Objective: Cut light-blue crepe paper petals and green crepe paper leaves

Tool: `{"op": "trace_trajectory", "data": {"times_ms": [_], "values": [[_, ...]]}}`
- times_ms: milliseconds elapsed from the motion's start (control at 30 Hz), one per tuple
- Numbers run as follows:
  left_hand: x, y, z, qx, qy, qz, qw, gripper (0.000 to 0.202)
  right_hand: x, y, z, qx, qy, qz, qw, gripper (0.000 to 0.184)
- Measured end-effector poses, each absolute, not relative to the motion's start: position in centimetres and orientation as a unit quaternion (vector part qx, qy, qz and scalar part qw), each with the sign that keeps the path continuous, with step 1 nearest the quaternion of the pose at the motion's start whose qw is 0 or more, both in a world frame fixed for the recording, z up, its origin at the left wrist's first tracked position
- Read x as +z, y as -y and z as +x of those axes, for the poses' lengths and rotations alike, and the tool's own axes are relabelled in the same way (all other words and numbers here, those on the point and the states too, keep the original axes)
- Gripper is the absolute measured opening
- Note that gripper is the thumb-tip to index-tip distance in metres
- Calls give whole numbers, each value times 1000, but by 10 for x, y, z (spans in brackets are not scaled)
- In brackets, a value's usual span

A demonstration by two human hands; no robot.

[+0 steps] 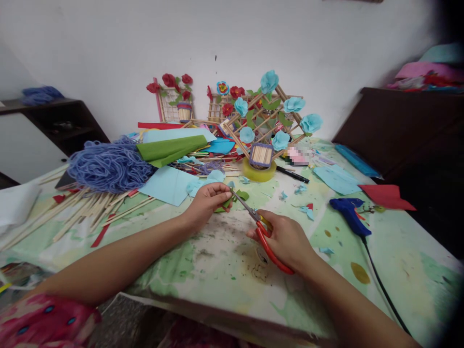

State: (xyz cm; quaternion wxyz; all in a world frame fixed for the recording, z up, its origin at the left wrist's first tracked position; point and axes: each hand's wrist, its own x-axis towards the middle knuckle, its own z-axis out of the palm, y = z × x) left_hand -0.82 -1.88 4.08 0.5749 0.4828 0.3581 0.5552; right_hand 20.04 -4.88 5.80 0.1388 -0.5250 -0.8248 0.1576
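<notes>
Green paper (242, 195) sits pinched in the left hand's (212, 203) fingertips above the table (217, 263), at the scissors' (255, 216) tips; the right hand (284, 237) curls closed round their handles (271, 253). Behind, the stick trellis (238, 141) already bears blue paper flowers (269, 81) and leaves (271, 104); this cutting looks unfinished

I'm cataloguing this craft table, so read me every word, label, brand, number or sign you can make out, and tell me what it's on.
No text can be read for certain.
Red label at the back: pale marks, too small and blurred to read.
Pink item: pixelated, nothing legible.
Black pen: no readable lettering.
Blue glue gun: no readable lettering.
Red-handled scissors: no readable lettering.
</notes>
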Motion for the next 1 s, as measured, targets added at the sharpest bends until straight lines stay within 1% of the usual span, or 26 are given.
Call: {"op": "trace_trajectory", "data": {"times_ms": [233, 633, 1000], "values": [[41, 17, -9, 556, -362, 492, 564, 15, 58, 49, 200, 162, 824, -526, 137, 30], [44, 17, -12, 551, -370, 496, 560, 12, 58, 49, 200, 154, 824, -528, 135, 29], [46, 16, -13, 575, -375, 472, 553, 12, 58, 49, 201, 157, 825, -525, 141, 39]]}}
